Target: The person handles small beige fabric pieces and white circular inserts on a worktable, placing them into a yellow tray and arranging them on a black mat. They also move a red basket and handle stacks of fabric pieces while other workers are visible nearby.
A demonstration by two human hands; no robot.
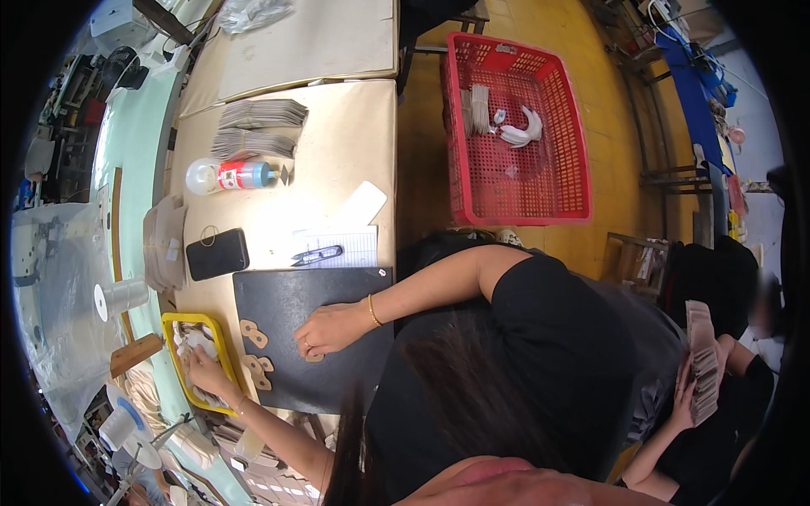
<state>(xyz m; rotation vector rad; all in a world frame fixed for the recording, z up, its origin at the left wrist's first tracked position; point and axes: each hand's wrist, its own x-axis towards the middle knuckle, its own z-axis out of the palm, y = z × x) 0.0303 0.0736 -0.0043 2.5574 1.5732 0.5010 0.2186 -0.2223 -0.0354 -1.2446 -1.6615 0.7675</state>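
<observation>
Red-labelled bottle [232,175]; left hand [208,373] in basket [190,317], right hand [332,327] over mat [287,304]; both grips unclear.

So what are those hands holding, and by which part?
The right hand mostly covers a tan piece; any grip can't be told. The left hand is in the yellow basket, its hold unclear.

"What lies beneath the right hand [327,329]?"
"A tan piece [315,357], mostly covered; only an edge shows."
"And the left hand [209,373]?"
"Its fingertips are lost among white pieces [196,337] in the yellow basket [223,350]; whether they grip anything can't be told."
"The notepad [363,244]?"
"Its marks are too small to read."
"The clear plastic bag [253,13]?"
"Cut off by the upper edge."
</observation>
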